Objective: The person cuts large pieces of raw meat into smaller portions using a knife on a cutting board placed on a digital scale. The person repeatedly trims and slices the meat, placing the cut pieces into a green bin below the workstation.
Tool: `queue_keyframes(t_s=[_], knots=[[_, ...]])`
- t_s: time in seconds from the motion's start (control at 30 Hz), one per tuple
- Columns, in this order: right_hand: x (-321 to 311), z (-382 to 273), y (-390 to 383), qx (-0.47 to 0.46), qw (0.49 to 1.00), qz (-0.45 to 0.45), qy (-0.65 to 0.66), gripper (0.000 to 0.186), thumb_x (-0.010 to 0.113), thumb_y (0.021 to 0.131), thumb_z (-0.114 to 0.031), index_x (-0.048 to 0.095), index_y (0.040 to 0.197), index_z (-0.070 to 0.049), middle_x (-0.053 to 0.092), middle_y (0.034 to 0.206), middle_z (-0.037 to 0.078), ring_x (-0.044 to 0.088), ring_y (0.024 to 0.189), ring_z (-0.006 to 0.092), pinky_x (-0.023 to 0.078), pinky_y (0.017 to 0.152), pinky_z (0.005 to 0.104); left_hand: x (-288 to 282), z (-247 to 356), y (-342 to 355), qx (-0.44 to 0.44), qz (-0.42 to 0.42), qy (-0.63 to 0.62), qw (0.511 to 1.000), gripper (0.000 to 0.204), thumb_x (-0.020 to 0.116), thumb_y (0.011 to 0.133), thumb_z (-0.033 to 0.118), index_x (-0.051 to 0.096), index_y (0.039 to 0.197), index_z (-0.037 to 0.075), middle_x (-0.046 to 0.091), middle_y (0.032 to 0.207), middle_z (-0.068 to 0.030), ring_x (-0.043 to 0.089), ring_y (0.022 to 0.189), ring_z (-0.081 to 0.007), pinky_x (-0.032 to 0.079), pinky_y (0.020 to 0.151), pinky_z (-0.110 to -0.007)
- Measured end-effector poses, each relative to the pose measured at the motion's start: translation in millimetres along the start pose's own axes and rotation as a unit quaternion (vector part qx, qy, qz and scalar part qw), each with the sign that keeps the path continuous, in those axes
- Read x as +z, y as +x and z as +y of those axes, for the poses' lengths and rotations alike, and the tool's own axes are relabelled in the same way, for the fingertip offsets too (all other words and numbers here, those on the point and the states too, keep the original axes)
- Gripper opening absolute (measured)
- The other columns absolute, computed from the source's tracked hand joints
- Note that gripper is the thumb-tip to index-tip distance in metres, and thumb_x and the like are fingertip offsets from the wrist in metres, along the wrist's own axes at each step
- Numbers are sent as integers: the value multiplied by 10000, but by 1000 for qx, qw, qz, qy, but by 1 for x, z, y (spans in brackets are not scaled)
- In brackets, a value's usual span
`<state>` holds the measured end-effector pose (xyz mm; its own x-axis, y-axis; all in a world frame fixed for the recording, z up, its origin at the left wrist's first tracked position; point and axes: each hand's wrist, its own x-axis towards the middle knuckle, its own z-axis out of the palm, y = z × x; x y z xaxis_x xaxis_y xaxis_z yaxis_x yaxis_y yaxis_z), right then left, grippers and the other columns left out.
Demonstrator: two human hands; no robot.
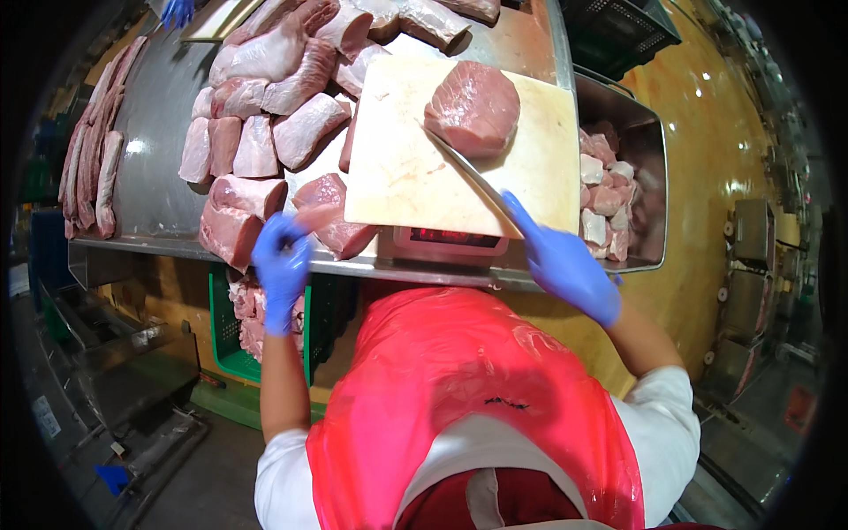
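In my blue-gloved right hand (565, 265) is a knife (473, 177), my fingers wrapped round its handle. Its blade slants up and left over the white cutting board (393, 150), with the tip by the lower left edge of a thick round cut of raw meat (474, 106). My blue-gloved left hand (284, 269) is at the table's front edge, left of the board. Its fingers are curled, and a thin pale strip of meat (320, 215), slightly blurred, sticks out from the fingertips. Behind that strip lies a meat chunk (343, 235); a larger meat block (231, 225) lies left of the hand.
Meat pieces (256, 148) are heaped left of the board, and long strips (93, 146) lie farther left. A metal tub (652, 177) with cut chunks stands right. Below the table edge is a green crate (225, 340) of trimmings; a scale display (452, 238) sits under the board.
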<state>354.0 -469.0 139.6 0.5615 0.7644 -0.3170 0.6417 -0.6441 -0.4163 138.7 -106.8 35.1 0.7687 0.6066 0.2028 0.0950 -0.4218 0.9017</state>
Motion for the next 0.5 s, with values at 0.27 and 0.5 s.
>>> queue_keyframes(t_s=[0.27, 0.5], knots=[[-88, 70, 103, -89, 964, 195, 154, 415, 541, 1000, -371, 618, 1093, 26, 678, 859, 181, 633, 766, 238, 503, 751, 403, -63, -106, -67, -78, 7, 318, 945, 511, 692, 892, 90, 553, 1376, 7, 582, 1350, -197, 532, 1301, -314, 413, 1110, -397], [15, 23, 192, 12, 701, 343, 625, 257, 614, 982, -281, 641, 1054, -37, 617, 925, 25, 551, 847, 117, 475, 788, 296, 74, 73, 30, -15, -67, -120, 990, 516, 668, 945, 132, 500, 1414, -7, 433, 1515, -170, 441, 1389, -279, 351, 1162, -426]])
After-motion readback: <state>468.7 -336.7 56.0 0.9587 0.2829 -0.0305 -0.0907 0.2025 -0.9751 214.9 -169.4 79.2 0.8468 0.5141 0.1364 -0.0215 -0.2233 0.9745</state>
